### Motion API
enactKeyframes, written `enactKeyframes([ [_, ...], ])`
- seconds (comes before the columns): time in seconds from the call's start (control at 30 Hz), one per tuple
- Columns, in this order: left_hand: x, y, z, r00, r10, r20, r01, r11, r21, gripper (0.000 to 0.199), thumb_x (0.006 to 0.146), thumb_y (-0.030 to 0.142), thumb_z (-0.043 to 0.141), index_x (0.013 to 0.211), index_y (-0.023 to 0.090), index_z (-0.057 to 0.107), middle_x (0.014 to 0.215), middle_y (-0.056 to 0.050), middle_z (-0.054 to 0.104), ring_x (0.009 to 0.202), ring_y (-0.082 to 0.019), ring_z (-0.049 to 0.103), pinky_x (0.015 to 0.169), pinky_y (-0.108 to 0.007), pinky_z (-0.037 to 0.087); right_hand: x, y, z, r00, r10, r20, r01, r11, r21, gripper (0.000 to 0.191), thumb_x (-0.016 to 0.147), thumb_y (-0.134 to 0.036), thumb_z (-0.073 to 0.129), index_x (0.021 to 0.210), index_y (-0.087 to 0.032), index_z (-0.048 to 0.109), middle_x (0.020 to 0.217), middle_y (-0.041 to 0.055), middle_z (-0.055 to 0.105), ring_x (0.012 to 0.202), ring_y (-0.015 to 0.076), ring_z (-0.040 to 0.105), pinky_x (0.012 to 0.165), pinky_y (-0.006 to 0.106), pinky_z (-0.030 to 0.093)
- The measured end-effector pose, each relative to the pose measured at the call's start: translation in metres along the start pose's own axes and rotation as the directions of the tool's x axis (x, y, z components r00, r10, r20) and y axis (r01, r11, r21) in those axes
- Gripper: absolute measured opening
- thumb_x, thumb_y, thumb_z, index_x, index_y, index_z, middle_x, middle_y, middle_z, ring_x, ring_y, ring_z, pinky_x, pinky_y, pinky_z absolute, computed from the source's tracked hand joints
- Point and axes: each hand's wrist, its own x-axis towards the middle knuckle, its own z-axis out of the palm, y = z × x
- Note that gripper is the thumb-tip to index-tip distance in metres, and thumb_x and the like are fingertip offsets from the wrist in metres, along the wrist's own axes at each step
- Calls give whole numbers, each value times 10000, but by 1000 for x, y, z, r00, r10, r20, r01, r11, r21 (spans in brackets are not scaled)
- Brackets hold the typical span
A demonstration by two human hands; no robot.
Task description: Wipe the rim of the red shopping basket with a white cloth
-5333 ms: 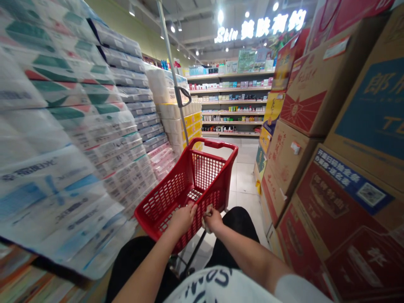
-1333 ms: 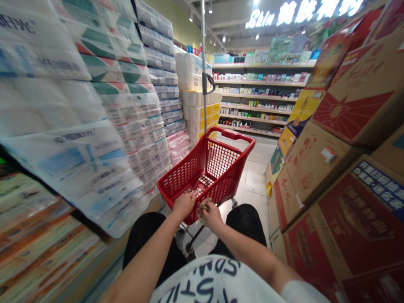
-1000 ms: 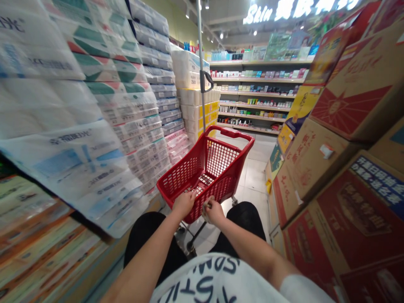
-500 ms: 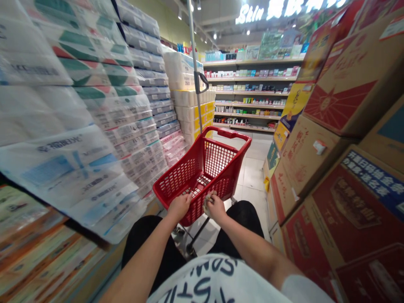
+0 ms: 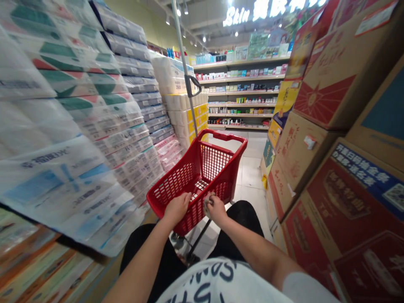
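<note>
Two hands on the cart, both closed. Your left hand [image 5: 177, 208] is curled over the near rim of the red plastic shopping basket [image 5: 168, 189], with its fingers wrapped down around the edge. Your right hand [image 5: 216, 209] sits just beside it at the same rim, closed around a small crumpled pale scrap [image 5: 207, 205]. It's too small and tucked in to say what it is.

The basket's right in front of your black shorts [image 5: 243, 216] and white printed T-shirt [image 5: 217, 280], on a thin wheeled frame [image 5: 198, 237]. A tall metal pole [image 5: 184, 63] rises at its far end. On your left there's a big stack of plastic-wrapped toilet paper [image 5: 94, 109], and on your right a wall of cardboard boxes [image 5: 303, 168]. Straight ahead, a tiled floor [image 5: 251, 172] runs to shelves of small bottles and boxes [image 5: 240, 90], under a lit "Skin" sign [image 5: 236, 16].
</note>
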Motion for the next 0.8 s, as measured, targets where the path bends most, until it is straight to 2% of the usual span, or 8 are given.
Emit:
enactKeyframes([
  [0.1, 0, 16, 6, 998, 67, -5, -67, 998, 14, 386, 974, 378, 229, 1115, 229, 556, 1024, -66, 678, 923, -183, 642, 757, -261, 408, -1, 5, 1, 1000, 22, -12, -22, 999, 25, 184, 717, -132, 511, 848, -197, 623, 846, 27, 632, 761, 163, 595, 743, 261, 467],
  [0.2, -2, 23, 15, 998, 62, 2, -62, 997, 41, 369, 967, 406, 237, 1100, 235, 536, 993, -62, 685, 888, -201, 651, 723, -276, 416, 1, 5, -2, 999, 20, -48, -18, 999, 49, 194, 729, -147, 503, 871, -194, 627, 876, 38, 633, 783, 169, 604, 765, 274, 475],
  [0.3, -4, 22, 18, 999, 43, 8, -43, 996, 74, 381, 966, 413, 216, 1105, 241, 527, 987, -68, 687, 872, -213, 653, 719, -293, 419, 5, 3, -8, 991, -21, -135, 30, 997, 70, 257, 740, -163, 506, 967, -192, 623, 1012, 64, 627, 936, 187, 595, 863, 292, 456],
  [0.47, -8, 14, 14, 1000, 21, 0, -21, 996, 87, 389, 961, 431, 221, 1124, 255, 526, 985, -72, 692, 865, -231, 657, 715, -312, 421, 11, 0, -13, 992, 97, -83, -93, 994, 49, 225, 703, -133, 494, 862, -202, 638, 896, 38, 661, 837, 185, 627, 806, 291, 483],
  [0.6, -10, 11, 13, 999, 35, -18, -34, 998, 59, 369, 961, 426, 246, 1131, 258, 528, 1026, -61, 687, 904, -220, 651, 729, -303, 417, 17, -3, -14, 979, 52, -196, -35, 996, 88, 302, 746, -188, 517, 1037, -196, 596, 1083, 64, 642, 997, 188, 603, 911, 299, 445],
  [0.67, -11, 12, 13, 999, 31, -19, -30, 998, 51, 363, 961, 427, 254, 1125, 258, 531, 1034, -57, 686, 911, -213, 649, 734, -296, 414, 18, -3, -15, 982, 75, -175, -59, 994, 97, 307, 752, -191, 527, 1054, -209, 578, 1070, 50, 651, 974, 179, 614, 893, 290, 453],
  [0.8, -11, 13, 12, 1000, 16, -14, -15, 999, 39, 351, 962, 422, 261, 1099, 254, 537, 1026, -55, 688, 908, -216, 650, 730, -299, 409, 18, 2, -18, 972, 222, -76, -218, 974, 58, 229, 719, -147, 541, 935, -211, 583, 884, 32, 677, 811, 184, 646, 782, 294, 487],
])
